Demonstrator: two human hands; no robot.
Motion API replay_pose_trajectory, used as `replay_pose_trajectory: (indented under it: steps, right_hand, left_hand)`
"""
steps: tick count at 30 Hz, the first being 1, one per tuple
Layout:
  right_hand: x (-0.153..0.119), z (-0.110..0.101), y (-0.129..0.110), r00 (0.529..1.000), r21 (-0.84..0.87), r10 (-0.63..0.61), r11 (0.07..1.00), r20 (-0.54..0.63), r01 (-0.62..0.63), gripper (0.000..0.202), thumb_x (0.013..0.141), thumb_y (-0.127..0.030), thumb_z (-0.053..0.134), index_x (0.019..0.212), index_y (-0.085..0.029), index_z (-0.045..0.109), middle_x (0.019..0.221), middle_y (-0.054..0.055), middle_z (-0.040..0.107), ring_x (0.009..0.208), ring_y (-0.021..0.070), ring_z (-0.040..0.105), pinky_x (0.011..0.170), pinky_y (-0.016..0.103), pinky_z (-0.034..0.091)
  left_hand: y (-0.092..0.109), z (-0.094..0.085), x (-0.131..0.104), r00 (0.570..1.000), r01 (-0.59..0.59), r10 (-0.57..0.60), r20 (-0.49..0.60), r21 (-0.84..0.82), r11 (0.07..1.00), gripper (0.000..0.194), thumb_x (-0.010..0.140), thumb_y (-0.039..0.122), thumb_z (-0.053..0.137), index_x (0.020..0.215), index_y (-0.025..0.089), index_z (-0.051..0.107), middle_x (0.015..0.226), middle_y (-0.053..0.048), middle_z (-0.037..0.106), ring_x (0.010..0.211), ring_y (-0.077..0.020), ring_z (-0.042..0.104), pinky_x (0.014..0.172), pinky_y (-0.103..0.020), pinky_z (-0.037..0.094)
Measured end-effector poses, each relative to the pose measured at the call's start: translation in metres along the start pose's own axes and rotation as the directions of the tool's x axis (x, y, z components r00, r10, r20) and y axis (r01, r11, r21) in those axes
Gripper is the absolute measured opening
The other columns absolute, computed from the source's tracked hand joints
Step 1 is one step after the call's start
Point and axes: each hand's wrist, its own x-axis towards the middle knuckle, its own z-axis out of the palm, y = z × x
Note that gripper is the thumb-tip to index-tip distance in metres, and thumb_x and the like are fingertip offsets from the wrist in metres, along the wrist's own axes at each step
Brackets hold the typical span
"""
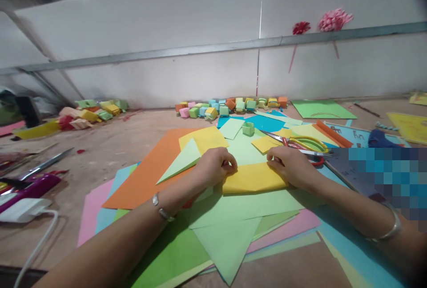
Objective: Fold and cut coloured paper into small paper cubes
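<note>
A folded strip of yellow paper (255, 179) lies on pale green sheets (240, 208) in front of me. My left hand (215, 165) pinches its upper left corner, the fingers curled. At the upper right end, my right hand (292, 165) has thumb and fingertips closed on the same paper. Beyond the hands stands a small green paper box (248, 128). Scissors with yellow handles (312, 142) lie just past my right hand, with a red-handled pair (316, 161) beside them. A pale green paper triangle (182, 163) rests by my left wrist.
Small folded paper boxes (230, 106) line the wall, with another pile (96, 112) farther left. Coloured sheets, including orange (140, 181), spread under my arms. A white charger (25, 210) with its cable sits at left. A green sheet (323, 109) lies back right.
</note>
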Motion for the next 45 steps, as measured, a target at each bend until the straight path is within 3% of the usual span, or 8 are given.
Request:
replay_pose_trajectory:
  steps: [6,9,13,15,21,33,45]
  right_hand:
    - [0.002,0.0,0.001,1.0,-0.001,-0.009,1.0,0.024,0.009,0.013,0.079,-0.013,0.054,0.069,-0.021,0.059,0.075,0.003,0.064,0.067,0.0164,0.055,0.057,0.026,0.031]
    - [0.002,0.001,0.001,1.0,-0.001,-0.01,1.0,0.024,0.01,0.013,0.08,-0.013,0.053,0.072,-0.021,0.06,0.077,0.003,0.064,0.069,0.017,0.055,0.057,0.026,0.032]
    - [0.001,0.001,0.0,1.0,0.006,-0.006,1.0,0.028,0.005,0.013,0.081,-0.013,0.053,0.072,-0.021,0.06,0.077,0.003,0.063,0.072,0.0177,0.056,0.059,0.026,0.033]
    - [0.0,0.001,-0.001,0.999,0.006,0.002,1.0,0.032,-0.002,0.013,0.081,-0.012,0.054,0.073,-0.021,0.06,0.077,0.003,0.063,0.073,0.0179,0.056,0.061,0.026,0.034]
    - [0.0,-0.001,-0.003,0.998,-0.006,0.03,1.0,0.056,-0.03,0.014,0.083,-0.011,0.053,0.074,-0.02,0.06,0.081,0.004,0.063,0.076,0.0184,0.057,0.063,0.026,0.035]
    - [0.002,-0.002,-0.003,0.995,-0.028,0.047,0.999,0.086,-0.045,0.013,0.083,-0.012,0.052,0.076,-0.019,0.059,0.079,0.003,0.062,0.074,0.0169,0.054,0.061,0.026,0.031]
    - [0.001,-0.005,-0.005,0.995,-0.011,0.051,0.999,0.087,-0.05,0.013,0.084,-0.013,0.053,0.075,-0.019,0.061,0.081,0.003,0.064,0.074,0.0162,0.055,0.061,0.025,0.032]
  left_hand:
    - [0.024,-0.008,0.007,0.988,-0.123,0.103,0.118,0.175,0.977,0.021,0.064,0.001,0.06,0.059,0.019,0.068,0.076,-0.006,0.064,0.077,-0.0222,0.059,0.066,-0.029,0.041]
    - [0.039,-0.012,0.011,0.97,-0.142,0.081,0.229,0.263,0.954,0.021,0.062,-0.001,0.059,0.064,0.019,0.067,0.075,-0.006,0.066,0.069,-0.021,0.059,0.059,-0.027,0.038]
    - [0.053,-0.007,0.018,0.958,-0.092,-0.022,0.285,0.382,0.92,0.013,0.077,0.014,0.059,0.067,0.017,0.068,0.078,-0.011,0.07,0.071,-0.0243,0.063,0.057,-0.028,0.039]
    - [0.056,-0.001,0.02,0.963,-0.048,-0.074,0.259,0.437,0.898,0.025,0.087,0.027,0.053,0.073,0.015,0.07,0.084,-0.015,0.071,0.078,-0.0276,0.066,0.061,-0.03,0.042]
    - [0.06,0.013,0.018,0.968,0.017,-0.148,0.205,0.531,0.847,0.04,0.094,0.04,0.044,0.087,0.012,0.071,0.092,-0.019,0.07,0.085,-0.0303,0.068,0.064,-0.032,0.044]
    - [0.066,-0.004,0.003,0.938,-0.074,-0.132,0.319,0.559,0.826,0.065,0.079,0.072,0.054,0.101,0.012,0.065,0.101,-0.015,0.066,0.085,-0.0301,0.065,0.057,-0.031,0.043]
    - [0.061,-0.011,-0.005,0.907,-0.194,-0.043,0.419,0.505,0.841,0.055,0.084,0.067,0.054,0.102,0.014,0.055,0.105,-0.011,0.06,0.093,-0.0261,0.058,0.068,-0.032,0.04]
